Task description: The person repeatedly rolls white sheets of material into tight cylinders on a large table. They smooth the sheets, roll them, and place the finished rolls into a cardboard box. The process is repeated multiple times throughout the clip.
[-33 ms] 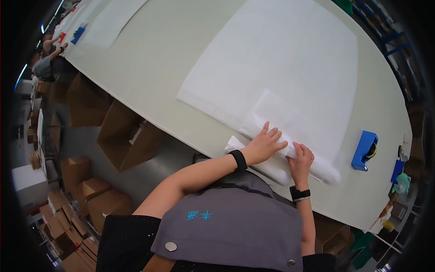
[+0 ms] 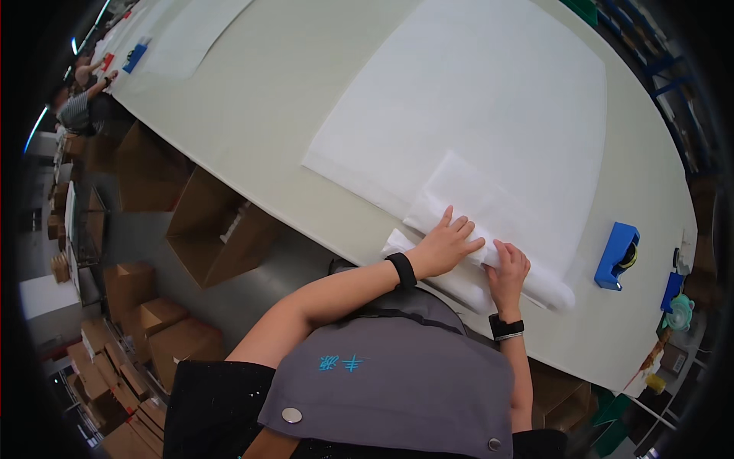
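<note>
Across a pale worktable [image 2: 252,130] spreads a white sheet [image 2: 474,99], with a white roll [image 2: 549,291] at its near edge, probably placed close for easy reach. The left hand [image 2: 447,249] lies splayed on that roll, unclenched, seemingly steadying it; the right hand [image 2: 508,269] curls against it, though whether it grips I cannot tell. Turquoise characters [image 2: 352,362] mark the grey apron [image 2: 397,398]; no brand reads from here

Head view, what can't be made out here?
In the head view:
Left palm: hidden behind the back of the left hand.
Inside of the white roll: covered by its outer layer.
White sheet, far end: cut off by the top edge.
Co-worker in stripes: fingers too small, blurred.
</note>
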The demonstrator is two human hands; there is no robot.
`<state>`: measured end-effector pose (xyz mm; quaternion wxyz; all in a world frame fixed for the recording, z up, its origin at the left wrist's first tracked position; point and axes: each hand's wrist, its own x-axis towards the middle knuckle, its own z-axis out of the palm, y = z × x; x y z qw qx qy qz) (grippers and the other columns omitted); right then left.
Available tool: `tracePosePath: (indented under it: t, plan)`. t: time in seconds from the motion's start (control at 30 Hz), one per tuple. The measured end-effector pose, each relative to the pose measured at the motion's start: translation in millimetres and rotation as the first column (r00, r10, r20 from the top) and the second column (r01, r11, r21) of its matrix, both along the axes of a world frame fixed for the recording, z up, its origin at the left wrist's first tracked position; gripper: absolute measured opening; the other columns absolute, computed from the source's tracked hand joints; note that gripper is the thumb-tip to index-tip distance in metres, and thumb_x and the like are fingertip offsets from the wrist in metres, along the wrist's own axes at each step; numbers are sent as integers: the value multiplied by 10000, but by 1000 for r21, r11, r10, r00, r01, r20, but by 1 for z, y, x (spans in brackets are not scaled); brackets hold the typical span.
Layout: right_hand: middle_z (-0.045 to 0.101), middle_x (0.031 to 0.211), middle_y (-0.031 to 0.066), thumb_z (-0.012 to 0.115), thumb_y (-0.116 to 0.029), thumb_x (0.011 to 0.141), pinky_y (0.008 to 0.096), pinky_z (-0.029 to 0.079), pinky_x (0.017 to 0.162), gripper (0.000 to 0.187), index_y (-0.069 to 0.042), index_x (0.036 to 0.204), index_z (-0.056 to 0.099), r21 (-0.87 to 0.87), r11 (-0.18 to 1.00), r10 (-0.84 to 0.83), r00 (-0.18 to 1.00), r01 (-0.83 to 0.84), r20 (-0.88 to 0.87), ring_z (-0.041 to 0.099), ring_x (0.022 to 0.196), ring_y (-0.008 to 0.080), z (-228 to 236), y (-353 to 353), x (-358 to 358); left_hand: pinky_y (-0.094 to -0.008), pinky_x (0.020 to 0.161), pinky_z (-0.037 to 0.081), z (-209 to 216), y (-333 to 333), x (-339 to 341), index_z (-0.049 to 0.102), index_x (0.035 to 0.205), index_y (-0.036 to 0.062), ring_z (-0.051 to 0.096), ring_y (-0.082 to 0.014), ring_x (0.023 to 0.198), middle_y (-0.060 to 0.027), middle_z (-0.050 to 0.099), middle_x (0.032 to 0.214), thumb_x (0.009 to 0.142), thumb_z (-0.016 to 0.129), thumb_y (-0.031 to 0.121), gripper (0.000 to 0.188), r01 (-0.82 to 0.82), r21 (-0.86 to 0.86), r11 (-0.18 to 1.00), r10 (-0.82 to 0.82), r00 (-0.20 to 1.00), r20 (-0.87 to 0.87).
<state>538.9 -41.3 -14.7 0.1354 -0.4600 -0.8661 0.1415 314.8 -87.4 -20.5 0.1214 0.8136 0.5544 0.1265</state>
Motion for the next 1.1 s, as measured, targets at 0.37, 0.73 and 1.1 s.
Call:
tracePosePath:
  t: [0.37, 0.73, 1.1]
  plan:
    - [562, 1298, 57, 833, -212, 756, 577, 268, 1119, 651, -184, 1354, 578, -68, 998, 5, 1000, -5, -1, 498, 1269, 277, 0, -9, -6, -666, 1114, 306, 0, -13, 11, 531, 1406, 215, 444, -350, 1347, -150, 523, 1354, 872, 697, 497, 626, -32, 48, 998, 29, 997, 70]
    - [547, 1337, 34, 805, -285, 800, 627, 216, 1144, 603, -206, 1358, 589, 0, 992, -129, 990, 129, 52, 471, 1316, 265, -5, -11, 38, -656, 1124, 290, -2, -9, 24, 555, 1396, 185, 435, -317, 1349, -136, 525, 1355, 885, 698, 455, 595, -182, -25, 983, 182, 983, 27]
    - [569, 1306, 55, 780, -251, 826, 586, 240, 1146, 546, -187, 1340, 607, -18, 996, -92, 996, 91, -21, 494, 1275, 276, -8, -14, 38, -762, 1122, 153, 23, -22, 27, 436, 1518, 222, 261, -403, 1481, -195, 384, 1544, 674, 721, 765, 1043, -88, -125, 988, 94, 995, 42]
